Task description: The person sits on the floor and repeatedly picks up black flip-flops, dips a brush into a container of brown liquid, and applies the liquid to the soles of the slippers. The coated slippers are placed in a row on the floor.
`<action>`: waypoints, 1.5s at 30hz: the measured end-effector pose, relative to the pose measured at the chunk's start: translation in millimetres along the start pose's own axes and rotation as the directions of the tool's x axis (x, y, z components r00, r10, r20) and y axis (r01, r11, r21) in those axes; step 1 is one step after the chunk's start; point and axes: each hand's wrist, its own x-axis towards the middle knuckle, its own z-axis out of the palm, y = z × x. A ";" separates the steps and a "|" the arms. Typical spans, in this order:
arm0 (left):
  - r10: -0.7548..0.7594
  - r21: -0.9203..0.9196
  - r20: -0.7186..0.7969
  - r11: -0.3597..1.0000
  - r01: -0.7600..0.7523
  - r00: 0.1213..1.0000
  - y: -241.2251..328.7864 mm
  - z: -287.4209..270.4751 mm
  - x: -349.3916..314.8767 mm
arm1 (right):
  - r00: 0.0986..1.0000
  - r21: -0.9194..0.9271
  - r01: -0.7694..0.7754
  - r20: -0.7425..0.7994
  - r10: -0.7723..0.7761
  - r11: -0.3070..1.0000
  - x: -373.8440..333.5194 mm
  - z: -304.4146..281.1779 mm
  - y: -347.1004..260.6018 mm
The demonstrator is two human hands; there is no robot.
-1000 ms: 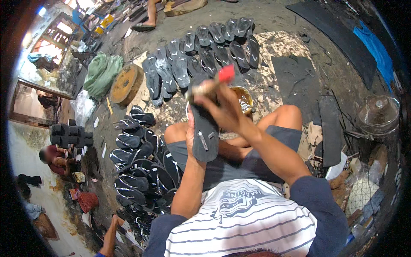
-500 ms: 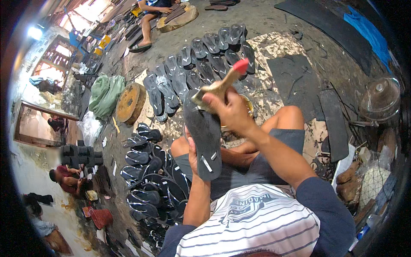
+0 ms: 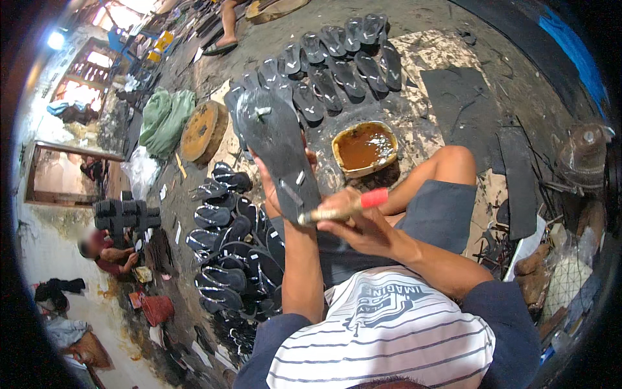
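My left hand (image 3: 267, 185) holds a black flip-flop sole (image 3: 275, 133) from beneath, its fingers wrapped round the edges. The sole's upper part looks wet and glossy, and pale strap ends or tabs show on its surface. In my right hand (image 3: 363, 227) is a paintbrush (image 3: 372, 198) with a red-tipped handle, gripped between thumb and fingers. The brush head lies at the sole's near end, close to my left wrist; whether its bristles touch is hard to tell. Beyond my right hand stands a tub (image 3: 337, 149) of brown liquid.
Rows of black flip-flops (image 3: 343, 79) lie ahead, and a pile of them (image 3: 220, 279) sits to my left. A round wooden block (image 3: 205, 131) and green cloth (image 3: 166, 122) are further left. Rubber sheets (image 3: 459, 104) and a fan (image 3: 583, 159) are right. Another person's leg (image 3: 229, 23) shows at the top.
My right hand has brought the brush from the sole's far end down to its near end. The sole has shifted left and away, and the tub is now uncovered.
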 end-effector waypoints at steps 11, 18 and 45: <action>-0.159 -0.061 0.022 0.985 0.160 0.987 -30.0 -38.6 8.5 | 0.980 -0.449 0.196 0.111 -0.163 0.872 90.5 -30.8 77.0; -0.200 0.113 -0.347 0.961 0.253 0.916 -26.7 -145.8 105.3 | 0.984 -0.226 -0.163 -0.113 0.140 0.960 15.9 -62.9 34.1; 0.906 0.246 0.414 -0.200 0.948 0.084 328.6 -145.2 -237.7 | 0.779 -0.267 -0.562 -0.490 0.392 0.783 35.0 -152.7 129.1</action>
